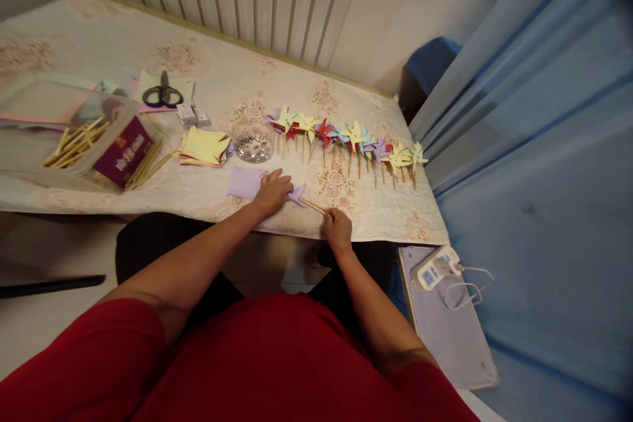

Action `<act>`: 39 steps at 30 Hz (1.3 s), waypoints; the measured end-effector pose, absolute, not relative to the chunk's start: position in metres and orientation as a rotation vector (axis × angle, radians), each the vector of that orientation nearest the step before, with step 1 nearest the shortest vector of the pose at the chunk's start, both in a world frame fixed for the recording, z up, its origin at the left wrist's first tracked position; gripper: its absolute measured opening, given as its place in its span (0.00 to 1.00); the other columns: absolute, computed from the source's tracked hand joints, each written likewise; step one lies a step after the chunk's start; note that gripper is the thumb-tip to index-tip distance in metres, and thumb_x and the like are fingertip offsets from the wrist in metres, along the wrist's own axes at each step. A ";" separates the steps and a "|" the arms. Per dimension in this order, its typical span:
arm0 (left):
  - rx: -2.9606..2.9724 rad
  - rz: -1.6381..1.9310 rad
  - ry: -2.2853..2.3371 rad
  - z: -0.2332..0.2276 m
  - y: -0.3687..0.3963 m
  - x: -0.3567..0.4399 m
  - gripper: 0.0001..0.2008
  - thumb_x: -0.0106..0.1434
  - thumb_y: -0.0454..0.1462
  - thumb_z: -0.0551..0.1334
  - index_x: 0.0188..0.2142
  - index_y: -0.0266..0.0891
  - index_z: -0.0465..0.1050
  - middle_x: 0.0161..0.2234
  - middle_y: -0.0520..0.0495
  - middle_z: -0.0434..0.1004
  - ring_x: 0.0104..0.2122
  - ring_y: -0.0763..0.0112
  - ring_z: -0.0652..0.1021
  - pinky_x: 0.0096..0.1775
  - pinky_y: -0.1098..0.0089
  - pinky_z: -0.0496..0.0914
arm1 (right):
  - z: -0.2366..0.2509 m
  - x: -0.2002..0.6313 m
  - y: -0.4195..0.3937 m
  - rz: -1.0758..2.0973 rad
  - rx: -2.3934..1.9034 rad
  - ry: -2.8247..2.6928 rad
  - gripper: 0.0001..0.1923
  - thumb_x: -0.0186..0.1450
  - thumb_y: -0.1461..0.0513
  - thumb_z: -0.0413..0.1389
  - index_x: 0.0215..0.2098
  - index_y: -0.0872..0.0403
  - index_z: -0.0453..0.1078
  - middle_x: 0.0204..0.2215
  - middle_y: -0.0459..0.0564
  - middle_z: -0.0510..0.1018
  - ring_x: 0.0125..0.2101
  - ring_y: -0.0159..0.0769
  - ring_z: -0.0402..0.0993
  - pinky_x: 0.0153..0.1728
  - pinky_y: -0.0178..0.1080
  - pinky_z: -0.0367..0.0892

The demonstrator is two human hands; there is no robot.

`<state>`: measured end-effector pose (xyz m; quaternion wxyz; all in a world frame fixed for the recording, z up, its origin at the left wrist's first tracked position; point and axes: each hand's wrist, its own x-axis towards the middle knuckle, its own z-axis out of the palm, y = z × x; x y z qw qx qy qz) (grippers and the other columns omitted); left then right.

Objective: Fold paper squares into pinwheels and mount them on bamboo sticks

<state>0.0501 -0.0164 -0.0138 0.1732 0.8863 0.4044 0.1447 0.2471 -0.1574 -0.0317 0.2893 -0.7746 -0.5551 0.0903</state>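
Left hand (273,194): curled at purple pinwheel (299,195) (grip hidden, can't tell) | right hand (338,228): closed round stick (312,205) | step: seemingly joining them | next: calls for steady alignment

At centre, the held pinwheel (297,194) is below the dish (252,126); other pinwheels (355,136) line the right of the table (380,217); upper left, scissors (164,95) lie on paper (186,89).

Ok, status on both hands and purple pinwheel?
Left hand at purple pinwheel. Right hand gripping its stick. Pinwheel row beyond, apart from both hands.
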 end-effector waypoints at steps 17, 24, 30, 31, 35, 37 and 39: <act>2.320 0.815 1.233 -0.009 -0.047 0.019 0.13 0.64 0.35 0.53 0.41 0.37 0.75 0.45 0.38 0.78 0.51 0.57 0.73 0.56 0.55 0.64 | -0.039 0.292 -0.169 0.445 -1.959 -1.062 0.10 0.59 0.57 0.50 0.29 0.52 0.72 0.23 0.44 0.76 0.27 0.37 0.70 0.34 0.37 0.65; 1.612 0.390 1.132 -0.020 -0.098 0.045 0.09 0.60 0.37 0.57 0.38 0.39 0.74 0.31 0.47 0.79 0.34 0.66 0.79 0.40 0.67 0.71 | -0.031 0.275 -0.151 0.613 -1.929 -0.951 0.07 0.58 0.57 0.52 0.27 0.51 0.68 0.15 0.41 0.72 0.19 0.35 0.67 0.26 0.35 0.63; 1.052 0.362 1.024 -0.019 -0.121 0.064 0.15 0.59 0.37 0.62 0.45 0.35 0.70 0.43 0.40 0.79 0.41 0.65 0.80 0.43 0.67 0.73 | -0.025 0.257 -0.150 0.750 -1.877 -0.988 0.06 0.58 0.60 0.51 0.25 0.51 0.67 0.13 0.40 0.71 0.17 0.35 0.68 0.25 0.35 0.63; 1.004 0.372 1.020 -0.017 -0.122 0.065 0.15 0.60 0.37 0.62 0.46 0.35 0.70 0.43 0.39 0.79 0.42 0.64 0.80 0.44 0.67 0.73 | -0.026 0.255 -0.151 0.763 -1.870 -0.984 0.05 0.58 0.60 0.51 0.26 0.51 0.68 0.13 0.40 0.71 0.17 0.35 0.69 0.24 0.35 0.63; 0.924 0.379 1.030 -0.012 -0.127 0.069 0.13 0.62 0.38 0.59 0.46 0.37 0.68 0.42 0.39 0.79 0.43 0.64 0.80 0.46 0.65 0.73 | -0.033 0.246 -0.157 0.831 -1.845 -0.951 0.06 0.58 0.60 0.50 0.28 0.51 0.68 0.14 0.40 0.72 0.16 0.35 0.69 0.23 0.35 0.64; 0.908 0.384 1.030 -0.012 -0.129 0.071 0.13 0.61 0.38 0.60 0.45 0.38 0.68 0.42 0.40 0.79 0.43 0.64 0.80 0.46 0.66 0.73 | -0.038 0.241 -0.160 0.860 -1.829 -0.942 0.06 0.59 0.60 0.50 0.28 0.51 0.68 0.13 0.40 0.73 0.15 0.35 0.68 0.22 0.35 0.64; 0.901 0.385 1.034 -0.012 -0.130 0.074 0.13 0.59 0.38 0.62 0.43 0.39 0.69 0.40 0.42 0.80 0.42 0.64 0.81 0.45 0.67 0.74 | -0.040 0.236 -0.163 0.883 -1.807 -0.934 0.06 0.59 0.59 0.50 0.29 0.51 0.68 0.13 0.41 0.73 0.15 0.35 0.69 0.22 0.35 0.65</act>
